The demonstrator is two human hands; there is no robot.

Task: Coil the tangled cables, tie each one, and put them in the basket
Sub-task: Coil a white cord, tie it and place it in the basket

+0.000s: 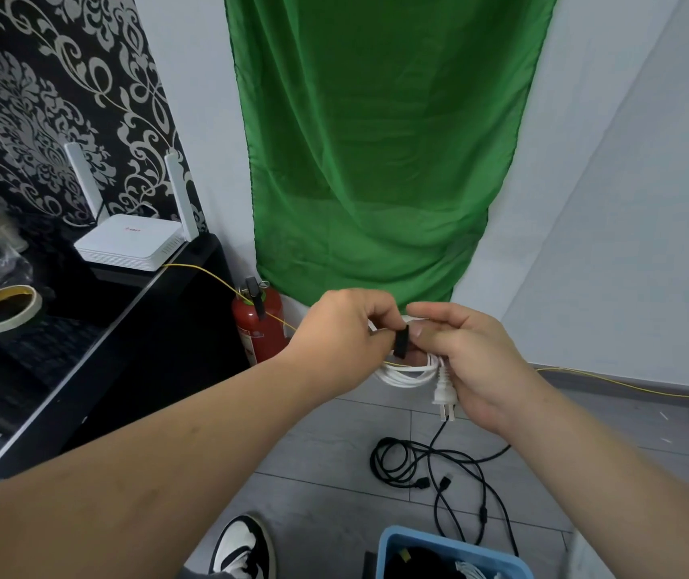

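Observation:
I hold a coiled white cable (407,373) in the air at mid-frame; its white plug (444,397) hangs down from the coil. My right hand (466,361) grips the coil from the right. My left hand (345,328) pinches a black strap tie (401,341) that wraps the coil at its top. On the grey floor below lies a tangled black cable (430,465). A blue basket (393,545) stands at the bottom edge, with dark and white cable bundles inside.
A red fire extinguisher (257,323) stands against the wall by a black cabinet (138,323) bearing a white router (132,242) and tape roll (2,309). A thin yellow wire (627,388) runs along the floor. My shoe (242,545) is left of the basket.

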